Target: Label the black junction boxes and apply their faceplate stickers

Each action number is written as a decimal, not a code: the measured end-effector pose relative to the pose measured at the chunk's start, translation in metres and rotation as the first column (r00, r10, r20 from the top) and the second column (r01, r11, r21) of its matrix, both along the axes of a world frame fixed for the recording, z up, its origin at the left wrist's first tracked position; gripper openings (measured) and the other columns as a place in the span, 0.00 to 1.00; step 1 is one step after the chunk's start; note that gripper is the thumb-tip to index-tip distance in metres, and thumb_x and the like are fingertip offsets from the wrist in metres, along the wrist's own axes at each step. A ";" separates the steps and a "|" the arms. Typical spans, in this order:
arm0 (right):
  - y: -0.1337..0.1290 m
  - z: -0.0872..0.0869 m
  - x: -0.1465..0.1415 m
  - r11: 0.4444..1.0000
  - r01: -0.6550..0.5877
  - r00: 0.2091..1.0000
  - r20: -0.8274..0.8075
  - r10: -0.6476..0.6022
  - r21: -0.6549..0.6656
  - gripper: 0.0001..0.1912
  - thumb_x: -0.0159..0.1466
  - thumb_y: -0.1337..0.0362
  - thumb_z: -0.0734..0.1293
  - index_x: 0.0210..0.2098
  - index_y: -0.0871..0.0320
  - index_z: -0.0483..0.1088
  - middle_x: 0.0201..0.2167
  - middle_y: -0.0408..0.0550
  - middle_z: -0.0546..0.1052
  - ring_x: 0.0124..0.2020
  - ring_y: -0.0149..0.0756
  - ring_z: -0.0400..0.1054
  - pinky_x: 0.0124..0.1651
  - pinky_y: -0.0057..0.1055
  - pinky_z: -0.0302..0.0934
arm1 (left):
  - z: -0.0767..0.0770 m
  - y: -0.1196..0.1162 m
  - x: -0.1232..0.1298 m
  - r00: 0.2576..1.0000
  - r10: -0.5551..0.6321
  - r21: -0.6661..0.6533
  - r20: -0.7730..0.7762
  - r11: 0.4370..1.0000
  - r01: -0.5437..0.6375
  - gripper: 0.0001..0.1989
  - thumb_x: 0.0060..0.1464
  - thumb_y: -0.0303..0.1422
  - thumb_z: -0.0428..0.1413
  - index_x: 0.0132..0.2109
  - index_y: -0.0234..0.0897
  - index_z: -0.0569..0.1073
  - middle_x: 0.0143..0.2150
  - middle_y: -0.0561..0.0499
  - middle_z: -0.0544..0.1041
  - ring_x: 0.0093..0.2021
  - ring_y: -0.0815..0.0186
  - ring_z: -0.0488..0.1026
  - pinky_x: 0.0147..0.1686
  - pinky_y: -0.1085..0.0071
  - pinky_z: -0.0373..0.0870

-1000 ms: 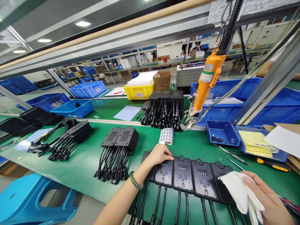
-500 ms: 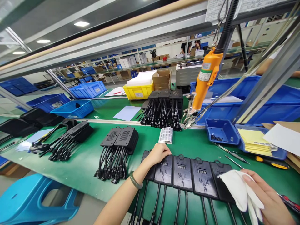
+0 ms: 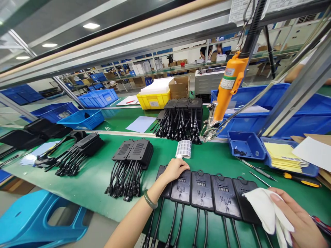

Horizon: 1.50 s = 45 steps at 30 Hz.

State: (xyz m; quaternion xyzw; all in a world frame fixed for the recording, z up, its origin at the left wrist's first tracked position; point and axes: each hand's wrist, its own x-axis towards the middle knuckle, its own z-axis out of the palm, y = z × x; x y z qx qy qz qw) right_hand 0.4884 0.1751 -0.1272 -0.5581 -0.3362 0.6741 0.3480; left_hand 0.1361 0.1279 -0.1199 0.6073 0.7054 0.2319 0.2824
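A row of several black control boxes with digit displays lies on the green bench, their cables hanging toward me. My left hand, a green bangle at its wrist, has its curled fingers on the top end of a box near the row's left end; the fingertips are partly hidden. At the row's right end, my right hand grips a folded white cloth, which touches or overhangs the last box. A curled sheet of labels lies just beyond my left hand.
An orange electric screwdriver hangs over the bench. Black boxes with bundled cables sit to the left, with more stacked behind. On the right are a small blue bin, yellow papers and hand tools. A blue stool stands at front left.
The whole view has shifted very slightly. Both hands keep nearly the same places, and the cloth remains at the right-end box.
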 end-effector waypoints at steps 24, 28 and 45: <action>-0.001 0.003 0.001 1.000 0.007 1.000 0.016 -0.008 0.005 0.31 0.44 0.48 0.78 0.43 0.48 0.68 0.27 0.39 0.69 0.22 0.29 0.60 0.19 0.22 0.61 | -0.003 -0.004 -0.002 1.000 0.008 0.047 -0.023 0.999 -0.007 0.07 0.58 0.33 0.58 0.36 0.36 0.80 0.35 0.53 0.78 0.36 0.70 0.73 0.37 0.78 0.64; -0.001 0.003 0.001 1.000 0.012 1.000 0.023 -0.012 -0.001 0.32 0.42 0.47 0.78 0.43 0.48 0.68 0.28 0.39 0.69 0.24 0.31 0.62 0.19 0.22 0.62 | -0.002 -0.003 -0.003 1.000 -0.023 0.018 -0.005 1.000 0.023 0.02 0.53 0.30 0.62 0.35 0.36 0.80 0.35 0.55 0.79 0.36 0.71 0.74 0.37 0.81 0.64; 0.002 -0.008 0.008 0.999 0.024 0.999 0.033 -0.025 0.035 0.30 0.45 0.46 0.77 0.43 0.48 0.69 0.30 0.40 0.70 0.25 0.31 0.62 0.19 0.23 0.62 | 0.025 -0.036 -0.011 0.823 0.305 0.249 -0.479 0.946 -0.206 0.14 0.59 0.19 0.46 0.47 0.31 0.73 0.48 0.41 0.69 0.47 0.57 0.66 0.46 0.62 0.63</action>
